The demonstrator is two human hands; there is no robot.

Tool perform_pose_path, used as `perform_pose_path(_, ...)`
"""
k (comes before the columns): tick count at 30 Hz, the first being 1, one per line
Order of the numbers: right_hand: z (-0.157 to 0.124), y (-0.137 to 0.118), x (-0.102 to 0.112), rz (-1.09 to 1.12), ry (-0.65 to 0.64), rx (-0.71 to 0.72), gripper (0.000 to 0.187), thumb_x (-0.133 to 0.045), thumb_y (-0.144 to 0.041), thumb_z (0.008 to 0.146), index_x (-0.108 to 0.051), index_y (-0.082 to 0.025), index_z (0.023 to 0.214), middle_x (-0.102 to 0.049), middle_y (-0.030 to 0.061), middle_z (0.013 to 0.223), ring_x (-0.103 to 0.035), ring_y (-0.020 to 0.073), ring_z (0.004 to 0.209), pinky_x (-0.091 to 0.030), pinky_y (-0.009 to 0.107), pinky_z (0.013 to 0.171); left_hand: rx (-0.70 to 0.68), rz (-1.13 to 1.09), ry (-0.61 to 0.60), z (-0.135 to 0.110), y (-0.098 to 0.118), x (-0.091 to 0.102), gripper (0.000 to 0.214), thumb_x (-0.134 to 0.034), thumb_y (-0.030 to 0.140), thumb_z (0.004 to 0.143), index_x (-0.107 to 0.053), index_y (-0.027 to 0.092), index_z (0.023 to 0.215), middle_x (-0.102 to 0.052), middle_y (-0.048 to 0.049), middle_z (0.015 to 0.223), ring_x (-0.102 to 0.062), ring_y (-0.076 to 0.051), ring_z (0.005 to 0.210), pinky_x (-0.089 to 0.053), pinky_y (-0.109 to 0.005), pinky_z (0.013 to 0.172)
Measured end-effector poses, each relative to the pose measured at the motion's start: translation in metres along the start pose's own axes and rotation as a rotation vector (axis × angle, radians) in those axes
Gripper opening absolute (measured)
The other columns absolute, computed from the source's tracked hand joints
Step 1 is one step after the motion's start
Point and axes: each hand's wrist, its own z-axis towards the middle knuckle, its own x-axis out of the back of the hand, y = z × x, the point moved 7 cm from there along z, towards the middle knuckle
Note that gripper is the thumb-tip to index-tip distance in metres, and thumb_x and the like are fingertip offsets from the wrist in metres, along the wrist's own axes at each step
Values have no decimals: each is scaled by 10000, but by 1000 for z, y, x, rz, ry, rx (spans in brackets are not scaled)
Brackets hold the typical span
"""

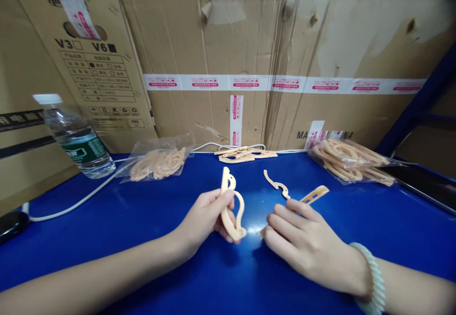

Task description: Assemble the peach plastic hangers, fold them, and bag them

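Two hands logged in my head view: left grip (210, 210) pinched around a peach plastic piece (227, 220) above the blue table (149, 205), right grip (306, 239) curled over a slotted strip (315, 195), closure I cannot tell, loose hook (271, 181) lying just beyond.

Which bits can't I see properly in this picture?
All in the head view:
Slotted piece: partly hidden behind the right hand.
Black object: cut off by the left edge.
Box lettering: partly covered by tape strip.
Bottle label: writing too small and blurred.
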Motion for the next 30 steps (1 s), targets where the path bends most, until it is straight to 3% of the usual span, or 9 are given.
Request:
perform_pose_path(3, 0, 12, 9, 26, 42, -35, 339, -335, -93, 1010, -625, -154, 846, -658, 35, 703, -552, 169, 656, -399, 362, 732, 15, -51, 39, 4, 0, 5, 391, -631, 504, 868, -472, 183, 711, -651, -13, 475, -664, -161, 430, -464, -189, 413)
perform_pose_path(6, -3, 29, 3, 47, 10, -52, 300, -343, -82, 1005, -629, -126, 1083, -741, 82, 886, -633, 243, 957, -423, 493, 944, -6, -46, 26, 3, 3, 4, 358, -633, 476, 875, -487, 175, 749, -679, -22, 538, -697, -171, 487, -492, -199, 454)
perform_pose_path(9, -9, 44, -18, 93, -79, -71, 237, -453, -77, 959, -649, -168, 1056, -735, 98, 1099, -519, 316, 1254, -348, 651, 1050, -15, -42, 15, 0, 2, 2, 363, -642, 491, 862, -499, 172, 763, -658, -1, 526, -690, -172, 474, -489, -207, 447)
perform_pose_path(11, -15, 54, -35, 183, -182, -143, 264, -469, -53, 932, -651, -191, 1064, -677, 108, 1244, -470, 300, 1321, -348, 649, 1069, -21, -39, 18, -1, 2, 2, 373, -651, 503, 851, -507, 170, 767, -664, -6, 535, -690, -173, 478, -488, -211, 449)
perform_pose_path(16, -22, 71, -47, 387, -270, -317, 377, -496, -86, 916, -548, -167, 1281, -590, 172, 1312, -517, 270, 1265, -478, 509, 1009, -13, -31, 17, -1, 1, 3, 365, -641, 499, 856, -511, 170, 767, -674, -18, 550, -701, -183, 506, -488, -217, 460)
perform_pose_path(22, -37, 103, -55, 398, -366, -462, 212, -513, -100, 909, -657, -155, 1054, -672, 124, 1045, -633, 244, 987, -553, 436, 874, -12, -36, 13, 0, 1, 4, 340, -628, 476, 869, -516, 171, 770, -669, -10, 557, -702, -179, 524, -488, -212, 465)
perform_pose_path(26, -51, 131, -63, 338, -325, -528, 183, -541, -145, 909, -683, -140, 1025, -690, 139, 1047, -652, 266, 1001, -546, 458, 906, -2, -36, 15, 0, 0, 3, 331, -615, 465, 883, -521, 170, 767, -674, -14, 561, -703, -177, 526, -488, -210, 465)
perform_pose_path(30, -51, 133, -61, 309, -304, -533, 214, -497, -204, 958, -670, -121, 1054, -670, 163, 1094, -634, 271, 1044, -528, 477, 940, -2, -41, 10, -1, 2, 2, 360, -637, 493, 864, -519, 170, 757, -678, -18, 559, -698, -170, 520, -488, -207, 466)
